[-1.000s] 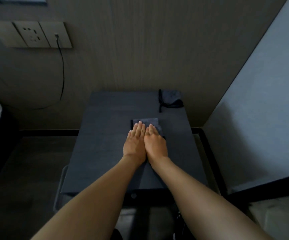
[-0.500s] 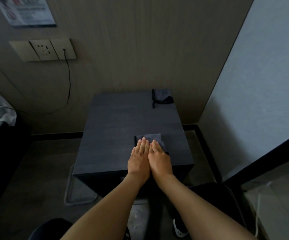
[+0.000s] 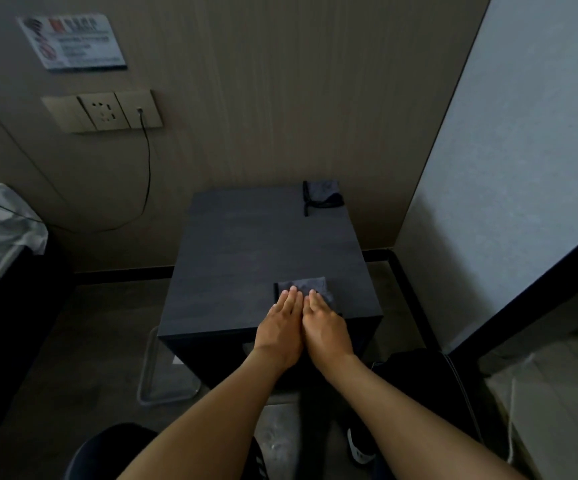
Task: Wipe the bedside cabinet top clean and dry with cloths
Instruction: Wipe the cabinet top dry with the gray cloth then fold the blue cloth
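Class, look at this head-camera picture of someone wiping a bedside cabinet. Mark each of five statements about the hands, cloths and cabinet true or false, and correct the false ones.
1. Both hands lie flat, side by side, on the folded dark grey cloth. True: the left hand and right hand press it with straight fingers.
2. That cloth sits at the far left corner of the dark grey cabinet top. False: it is near the front edge, right of centre.
3. A second, crumpled dark cloth lies at the far right corner. True.
4. The left hand grips a spray bottle. False: it holds nothing.
5. A black cable hangs from the beige wall socket panel. True.
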The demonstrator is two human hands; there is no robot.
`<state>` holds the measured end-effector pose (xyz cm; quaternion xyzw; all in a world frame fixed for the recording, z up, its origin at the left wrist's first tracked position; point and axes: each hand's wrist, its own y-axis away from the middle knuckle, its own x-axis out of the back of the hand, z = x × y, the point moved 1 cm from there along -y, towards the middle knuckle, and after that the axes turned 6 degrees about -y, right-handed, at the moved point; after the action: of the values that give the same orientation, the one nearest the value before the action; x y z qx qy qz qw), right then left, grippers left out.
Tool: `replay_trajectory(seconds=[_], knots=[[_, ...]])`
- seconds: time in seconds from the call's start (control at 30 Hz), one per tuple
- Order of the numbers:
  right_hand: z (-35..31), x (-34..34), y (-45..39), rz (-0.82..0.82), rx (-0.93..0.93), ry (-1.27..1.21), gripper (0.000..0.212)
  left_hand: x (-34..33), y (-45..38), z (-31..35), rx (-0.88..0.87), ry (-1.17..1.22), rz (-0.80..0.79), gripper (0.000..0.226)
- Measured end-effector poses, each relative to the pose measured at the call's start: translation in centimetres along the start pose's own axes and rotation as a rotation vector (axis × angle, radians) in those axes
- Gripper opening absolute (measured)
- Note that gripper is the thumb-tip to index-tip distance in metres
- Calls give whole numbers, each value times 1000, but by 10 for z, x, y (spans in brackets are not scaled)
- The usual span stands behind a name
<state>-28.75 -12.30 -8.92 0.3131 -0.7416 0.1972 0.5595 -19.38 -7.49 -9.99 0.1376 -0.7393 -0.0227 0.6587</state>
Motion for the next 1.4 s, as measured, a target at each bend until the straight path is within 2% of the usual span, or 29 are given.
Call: replay_trajectory(seconds=[0.1,0.23,0.3,0.37,0.47,0.53,0.77,0.9,0.97,1.1,1.2,1.4], knots=[[-2,4,6,-26,-14,-58,67,1,5,-5,-83,-74,1,78],[-4,8,12,-67,-20,-48,78,3,14,0,-116,-216,-10,97],[-5,10,14,-69,-13,0,73,6,19,1,-93,-157,-28,99],[-7,14,14,-66,-3,38,66,14,23,-1,-34,40,-36,91],[-9,20,13,-50,-13,68,43,25,28,-7,13,227,-12,79],[-11,25,13,-51,-11,105,34,30,32,-7,20,249,0,77],[-16,42,12,-127,0,155,27,35,41,-4,73,167,-11,68],[-11,59,4,-213,-40,2,27,50,44,-15,97,64,38,38],[-7,65,1,-231,-59,-94,34,56,44,-21,167,98,55,30],[-5,75,-1,-216,-63,-246,25,65,46,-35,268,245,122,21],[-9,87,-6,-231,-46,-295,23,76,47,-47,314,325,190,24],[-16,103,-14,-196,-98,-514,22,91,45,-69,351,653,135,36]])
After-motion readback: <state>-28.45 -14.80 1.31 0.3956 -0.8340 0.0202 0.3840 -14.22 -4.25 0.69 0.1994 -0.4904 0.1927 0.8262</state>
